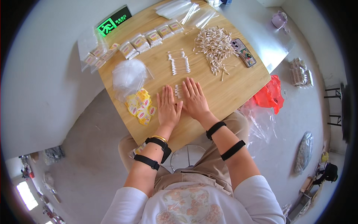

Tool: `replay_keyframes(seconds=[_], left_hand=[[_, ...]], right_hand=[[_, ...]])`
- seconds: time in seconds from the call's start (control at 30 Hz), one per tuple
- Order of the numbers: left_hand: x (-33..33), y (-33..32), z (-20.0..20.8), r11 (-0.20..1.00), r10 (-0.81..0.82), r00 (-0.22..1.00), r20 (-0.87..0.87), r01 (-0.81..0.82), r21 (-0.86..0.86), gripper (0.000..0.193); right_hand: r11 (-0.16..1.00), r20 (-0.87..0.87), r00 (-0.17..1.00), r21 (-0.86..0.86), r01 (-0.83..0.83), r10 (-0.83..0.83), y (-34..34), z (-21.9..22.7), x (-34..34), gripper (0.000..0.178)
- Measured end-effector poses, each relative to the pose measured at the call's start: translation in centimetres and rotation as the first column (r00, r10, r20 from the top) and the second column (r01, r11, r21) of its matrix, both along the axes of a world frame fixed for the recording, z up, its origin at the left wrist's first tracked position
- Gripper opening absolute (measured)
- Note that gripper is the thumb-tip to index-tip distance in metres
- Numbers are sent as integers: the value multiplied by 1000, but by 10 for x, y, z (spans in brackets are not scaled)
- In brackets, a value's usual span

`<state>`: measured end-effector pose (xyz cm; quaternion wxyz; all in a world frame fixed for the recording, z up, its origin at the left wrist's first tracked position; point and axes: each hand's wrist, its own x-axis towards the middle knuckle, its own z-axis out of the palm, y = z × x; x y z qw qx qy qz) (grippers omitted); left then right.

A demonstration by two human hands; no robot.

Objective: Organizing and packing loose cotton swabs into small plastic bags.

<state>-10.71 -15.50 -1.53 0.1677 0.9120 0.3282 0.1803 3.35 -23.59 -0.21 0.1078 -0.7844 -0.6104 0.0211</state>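
Observation:
A short row of cotton swabs (179, 92) lies on the wooden table between my two hands. My left hand (167, 107) rests flat at the row's left ends, fingers stretched out. On the other side, my right hand (194, 98) lies palm down with its fingers extended, covering the right ends of the swabs. Neither hand is closed on anything. Just beyond my fingertips is a second, longer row of swabs (179, 65), laid side by side. A large loose heap of swabs (216, 46) spreads out at the far right of it.
Left of my hands lie yellow-and-white cards (141, 106) and a stack of clear plastic bags (129, 76). Packed swab packets (140, 43) line the far left edge, near a green exit sign (113, 21). A phone (244, 53) lies by the heap; a red bag (270, 94) is beyond the table's right edge.

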Motion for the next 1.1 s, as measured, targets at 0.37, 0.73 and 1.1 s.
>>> replay_keyframes(seconds=[0.37,0.73,1.1], left_hand=[[3,-2,9,1000,0,1000,-5,0,-22,77],[4,-2,10,997,27,983,-184,-13,73,69],[4,-2,15,997,14,979,-205,1,76,60]], right_hand=[[953,-467,879,212,216,-95,-30,10,43,65],[953,-321,946,270,137,-45,-19,14,14,52],[984,-405,912,116,131,-74,31,13,58,7]])
